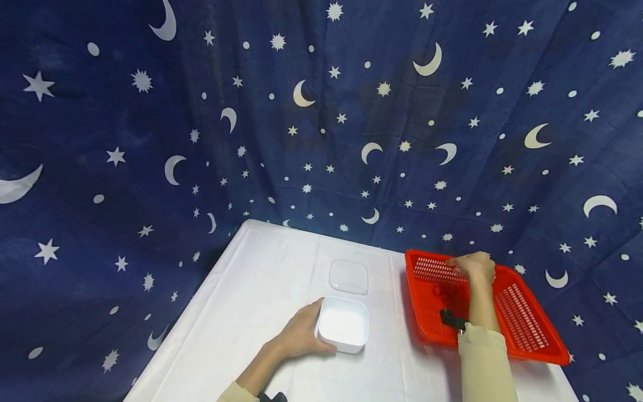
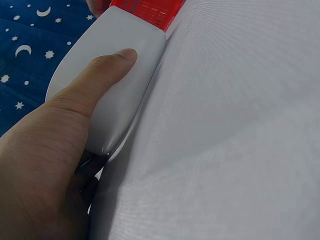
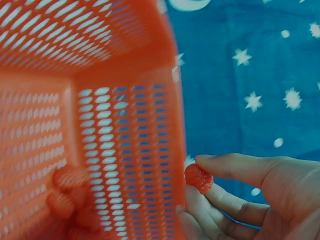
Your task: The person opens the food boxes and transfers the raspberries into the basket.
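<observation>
A white square container (image 1: pixel 344 325) stands on the table with its open top up. My left hand (image 1: pixel 302 333) grips it from the left; in the left wrist view the thumb (image 2: pixel 107 69) lies along its side wall. Over the back of the red plastic basket (image 1: pixel 416 304) is my right hand (image 1: pixel 476 267). As the right wrist view shows, its thumb and fingers pinch a small red bumpy berry (image 3: pixel 199 179), close to the basket's rim. Several similar red berries (image 3: pixel 67 187) lie in the basket, blurred.
Behind the container a translucent square lid (image 1: pixel 349 277) lies flat on the white-covered table (image 1: pixel 271 268). The basket, with slotted walls, stands at the table's right side. A dark blue curtain (image 1: pixel 346 139) with moons and stars hangs behind and to the left.
</observation>
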Demonstrator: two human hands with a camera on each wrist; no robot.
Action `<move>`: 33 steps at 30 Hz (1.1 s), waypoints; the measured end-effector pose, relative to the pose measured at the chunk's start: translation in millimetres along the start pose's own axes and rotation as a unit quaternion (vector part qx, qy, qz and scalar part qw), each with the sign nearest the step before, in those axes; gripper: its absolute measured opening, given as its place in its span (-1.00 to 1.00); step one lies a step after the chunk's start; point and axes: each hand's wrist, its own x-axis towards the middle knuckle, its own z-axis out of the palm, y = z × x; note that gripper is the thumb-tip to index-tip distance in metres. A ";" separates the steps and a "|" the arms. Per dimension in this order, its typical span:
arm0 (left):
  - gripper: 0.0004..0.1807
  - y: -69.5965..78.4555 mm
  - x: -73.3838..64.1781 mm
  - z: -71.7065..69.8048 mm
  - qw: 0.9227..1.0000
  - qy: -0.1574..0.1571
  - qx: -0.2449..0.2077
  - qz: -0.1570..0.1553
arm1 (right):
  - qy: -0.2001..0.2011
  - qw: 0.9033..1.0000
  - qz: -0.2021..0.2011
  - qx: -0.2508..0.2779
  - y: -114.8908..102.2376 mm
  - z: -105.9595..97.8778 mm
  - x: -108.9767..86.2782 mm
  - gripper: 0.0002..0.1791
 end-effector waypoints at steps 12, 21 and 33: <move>0.26 -0.7 0.2 -1.9 1.000 -0.012 -0.006 -0.007 | -0.016 0.999 -0.002 -0.036 35.0 36.3 17.5 -0.53; 0.26 -0.1 -1.0 -1.6 1.000 -0.013 -0.007 -0.003 | -0.024 0.998 -0.029 -0.056 42.9 42.7 19.6 -0.53; 0.27 -1.4 0.7 -0.8 1.000 -0.012 0.001 0.000 | -0.037 0.997 -0.011 -0.060 42.7 45.3 20.2 -0.46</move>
